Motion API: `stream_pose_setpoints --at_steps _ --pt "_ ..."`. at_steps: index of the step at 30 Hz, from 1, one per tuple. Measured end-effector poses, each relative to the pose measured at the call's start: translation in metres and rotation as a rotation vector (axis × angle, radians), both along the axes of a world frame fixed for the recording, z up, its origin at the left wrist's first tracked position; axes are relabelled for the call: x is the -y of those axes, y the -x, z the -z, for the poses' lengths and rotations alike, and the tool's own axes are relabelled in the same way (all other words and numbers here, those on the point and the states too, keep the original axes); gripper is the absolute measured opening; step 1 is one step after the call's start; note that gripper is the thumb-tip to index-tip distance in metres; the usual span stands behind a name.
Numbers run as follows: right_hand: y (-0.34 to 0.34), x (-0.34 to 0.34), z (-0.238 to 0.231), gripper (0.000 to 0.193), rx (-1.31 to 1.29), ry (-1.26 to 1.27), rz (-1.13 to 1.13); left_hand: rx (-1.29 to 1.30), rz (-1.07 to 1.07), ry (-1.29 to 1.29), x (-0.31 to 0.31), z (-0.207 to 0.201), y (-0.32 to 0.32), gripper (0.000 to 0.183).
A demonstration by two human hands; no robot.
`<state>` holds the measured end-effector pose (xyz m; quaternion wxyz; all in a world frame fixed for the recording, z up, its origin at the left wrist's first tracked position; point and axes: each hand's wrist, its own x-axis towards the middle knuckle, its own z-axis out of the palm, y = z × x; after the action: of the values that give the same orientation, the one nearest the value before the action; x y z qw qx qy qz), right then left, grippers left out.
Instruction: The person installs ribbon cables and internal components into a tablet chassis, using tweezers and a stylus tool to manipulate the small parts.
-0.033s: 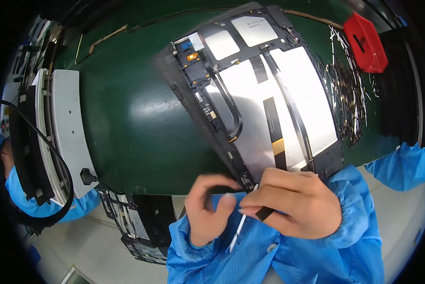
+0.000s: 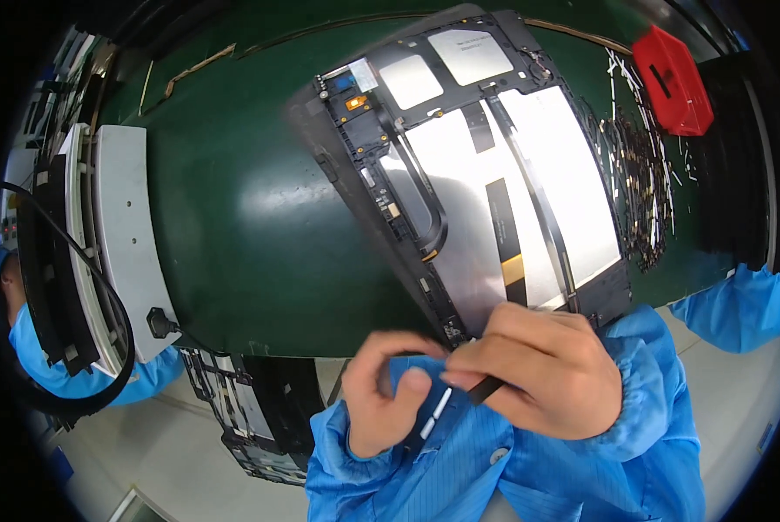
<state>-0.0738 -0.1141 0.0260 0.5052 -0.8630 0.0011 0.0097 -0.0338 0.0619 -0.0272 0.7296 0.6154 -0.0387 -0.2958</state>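
A tablet-like device (image 2: pixel 460 217) lies tilted on the table with its back cover off, showing large silver battery panels, black flat cables and a circuit board along its left edge. At its near corner, my right hand (image 2: pixel 546 374) is closed, pinching a short black strip (image 2: pixel 486 389). My left hand (image 2: pixel 386 391) is curved, thumb and index finger apart, its index fingertip close to the right fingertips. A thin strip with white sections (image 2: pixel 435 414) hangs between the hands, in front of my blue sleeve and coat; what holds its upper end is hidden.
Thin black and white cables (image 2: pixel 638 183) are heaped right of the device, beside a red bin (image 2: pixel 673 83). At left stands a white fixture (image 2: pixel 125 235) with a black plug (image 2: pixel 160 323). More opened device frames (image 2: pixel 251 409) sit below the table edge. Blue sleeves of other people show at both sides.
My right hand has shifted slightly left and the black strip has turned a little in its fingers. The left hand is slightly lower, and the white-sectioned strip has moved a little.
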Motion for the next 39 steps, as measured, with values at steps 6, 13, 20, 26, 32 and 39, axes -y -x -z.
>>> stream_pose_setpoints --at_steps 6,13,20,26,32,39 --pt "0.004 -0.003 0.000 0.026 0.002 0.275 0.135 0.140 0.237 -0.180 -0.016 -0.002 0.016 0.017" --pt "0.010 0.001 -0.002 0.020 0.108 -0.221 0.076 0.139 0.068 -0.024 0.005 -0.014 0.006 0.013" --pt "0.014 0.012 0.006 0.024 0.153 -0.281 0.112 0.154 0.161 -0.011 0.006 -0.026 0.001 0.014" --pt "0.018 0.039 -0.013 0.010 0.392 -0.086 -0.096 1.194 0.190 -0.085 0.034 -0.020 -0.015 0.021" --pt "0.016 0.191 -0.014 0.017 0.520 0.392 1.037 1.171 0.276 -0.138 0.035 -0.016 -0.021 0.020" --pt "0.015 0.231 0.002 0.031 0.233 0.511 0.878 1.018 0.169 -0.153 0.027 -0.016 -0.027 0.023"
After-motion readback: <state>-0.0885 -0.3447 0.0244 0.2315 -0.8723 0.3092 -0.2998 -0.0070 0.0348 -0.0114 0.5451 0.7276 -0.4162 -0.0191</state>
